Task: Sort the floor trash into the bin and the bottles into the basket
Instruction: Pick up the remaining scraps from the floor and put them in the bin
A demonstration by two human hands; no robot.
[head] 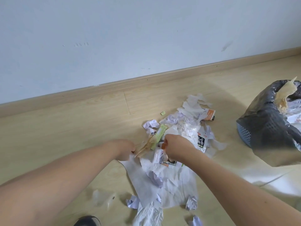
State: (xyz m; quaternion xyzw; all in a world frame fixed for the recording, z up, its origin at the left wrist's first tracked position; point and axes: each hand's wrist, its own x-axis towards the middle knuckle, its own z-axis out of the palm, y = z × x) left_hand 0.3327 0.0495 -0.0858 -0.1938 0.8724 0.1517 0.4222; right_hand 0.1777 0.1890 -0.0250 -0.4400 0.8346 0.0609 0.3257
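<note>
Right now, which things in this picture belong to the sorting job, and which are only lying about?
Belonging to the job:
- left hand, gripping beige paper scraps
- right hand, pinching an orange wrapper
- crumpled paper balls
- white plastic bag
- black snack packet
- bin with black liner

Lying about:
- dark shoe
- wooden skirting board

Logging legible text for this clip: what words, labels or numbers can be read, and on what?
"吃" and "海带", partly legible: white characters on the black snack packet beside the right hand.
Orange-and-white carton: print too blurred to read.
Printed leaflet under the right hand: too small to read.
Clear receipt-like wrapper: faint, unreadable.
</note>
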